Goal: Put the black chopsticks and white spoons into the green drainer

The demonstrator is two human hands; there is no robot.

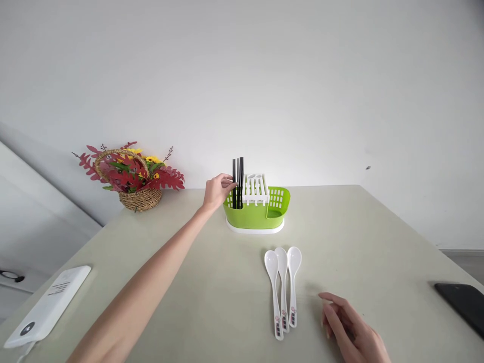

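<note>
Several black chopsticks [240, 174] stand upright in the left section of a green caddy [247, 218] with a white slotted rack [256, 189] and a white base. My left hand [218, 190] reaches to them from the left, thumb and fingers closed around the chopsticks above the caddy's rim; exactly how many it grips is hard to see. Three white spoons [282, 290] lie side by side in front of the caddy, bowls pointing away from me. To their right, my right hand [351, 327] rests by the table, fingers loosely bent and apart, holding nothing.
A wicker basket [140, 199] of red and yellow artificial flowers stands at the back left, near the wall. On the left edge lies a white device [51, 305] with a cable. A black phone [461, 302] lies at the right edge of the pale table [212, 302].
</note>
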